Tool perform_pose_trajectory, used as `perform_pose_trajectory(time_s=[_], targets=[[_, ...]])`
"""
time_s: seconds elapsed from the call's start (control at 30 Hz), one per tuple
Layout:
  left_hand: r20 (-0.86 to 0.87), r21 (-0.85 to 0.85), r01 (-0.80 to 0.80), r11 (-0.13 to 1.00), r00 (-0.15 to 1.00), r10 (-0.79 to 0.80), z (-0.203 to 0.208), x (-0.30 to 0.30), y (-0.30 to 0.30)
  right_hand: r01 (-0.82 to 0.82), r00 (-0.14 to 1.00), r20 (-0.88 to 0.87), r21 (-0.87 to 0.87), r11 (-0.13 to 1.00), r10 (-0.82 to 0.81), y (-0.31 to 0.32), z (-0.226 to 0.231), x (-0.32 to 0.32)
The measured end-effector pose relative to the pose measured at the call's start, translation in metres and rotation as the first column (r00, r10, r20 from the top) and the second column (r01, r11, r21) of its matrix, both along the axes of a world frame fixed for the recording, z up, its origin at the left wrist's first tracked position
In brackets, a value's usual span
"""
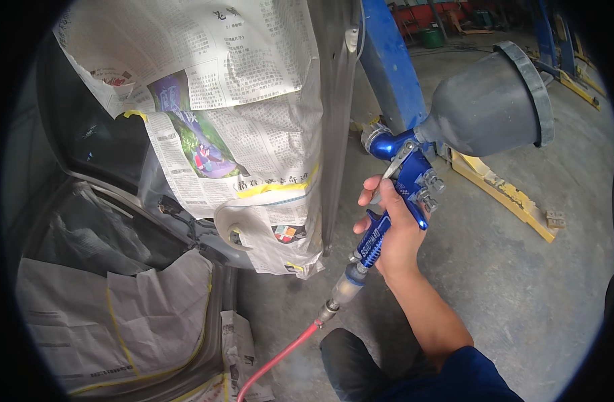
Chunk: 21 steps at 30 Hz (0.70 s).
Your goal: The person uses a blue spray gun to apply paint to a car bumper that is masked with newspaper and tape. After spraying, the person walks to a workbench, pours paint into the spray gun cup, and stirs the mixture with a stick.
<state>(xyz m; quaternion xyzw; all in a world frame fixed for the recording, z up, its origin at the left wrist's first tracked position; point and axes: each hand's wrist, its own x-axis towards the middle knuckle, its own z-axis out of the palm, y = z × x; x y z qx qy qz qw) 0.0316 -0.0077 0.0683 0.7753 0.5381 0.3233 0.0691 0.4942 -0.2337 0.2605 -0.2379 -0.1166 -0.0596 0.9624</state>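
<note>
1. The right hand (pixel 394 231) has its grip closed around the handle of a blue metal spray gun (pixel 397 194) with a grey plastic cup (pixel 484 104) on top.
2. A red air hose (pixel 280 358) hangs from the gun's bottom.
3. The gun is just beside a grey car door edge (pixel 334 127) covered with taped newspaper (pixel 240 114).
4. The left hand is out of view.

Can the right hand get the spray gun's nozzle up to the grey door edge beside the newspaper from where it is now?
Probably yes. The right hand holds the blue spray gun close beside the grey door edge, and only open air lies between them. The red hose hangs slack below, so it should not hold the gun back.
</note>
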Motion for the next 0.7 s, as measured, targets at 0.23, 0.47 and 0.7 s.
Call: perform_pose_trajectory(time_s=[0.23,0.47,0.7], targets=[[0.016,-0.049,-0.020,0.999,1.000,0.021,0.011,0.015,-0.012,-0.030,0.989,0.149,0.059,0.998,0.021,-0.015,0.022,-0.007],[0.163,0.029,0.129,0.991,0.978,-0.132,-0.004,0.008,0.002,-0.081,0.994,0.067,-0.025,0.996,0.083,-0.018,-0.005,-0.009],[0.028,-0.046,0.023,0.999,0.999,-0.022,-0.001,0.003,0.002,-0.145,0.960,0.253,0.086,0.986,0.120,-0.026,0.007,-0.004]])
